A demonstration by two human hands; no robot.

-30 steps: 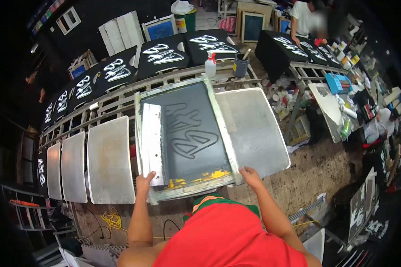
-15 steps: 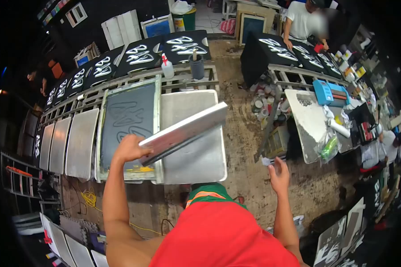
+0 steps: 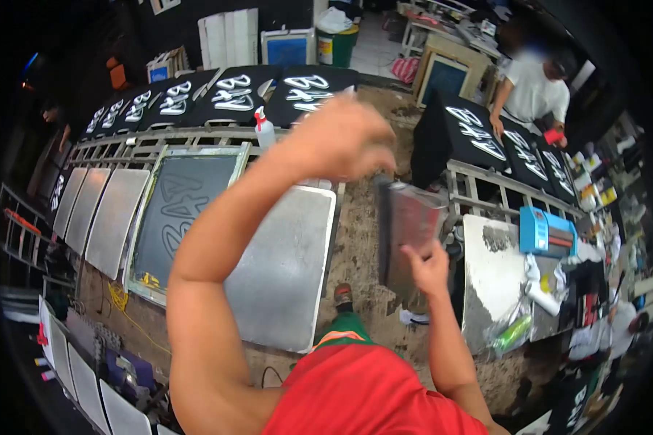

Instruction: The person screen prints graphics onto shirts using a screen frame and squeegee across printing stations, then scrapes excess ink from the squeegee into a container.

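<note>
A metal squeegee point(image 3: 413, 225) stands near upright over the floor, right of the metal platens. My right hand point(image 3: 428, 267) grips its lower part. My left hand point(image 3: 352, 138) is raised near its top end, blurred by motion; whether its fingers touch the squeegee cannot be made out. The framed printing screen point(image 3: 185, 192) with outlined lettering lies on the rack at left, yellow ink at its near edge. Beside it is a bare metal platen point(image 3: 286, 268). A spray bottle with a red top point(image 3: 265, 129) stands behind, partly near my left forearm.
Black printed pieces point(image 3: 232, 96) line the far rack. At right, a blue machine point(image 3: 548, 232) sits by a stained board point(image 3: 490, 272). A person in a white shirt point(image 3: 537, 90) leans over more printed pieces. More platens point(image 3: 116, 217) extend left.
The squeegee has left the screen, passed over the platen and swung to the right, turning upright. My right hand has taken hold of it. My left hand has risen. The view has shifted right.
</note>
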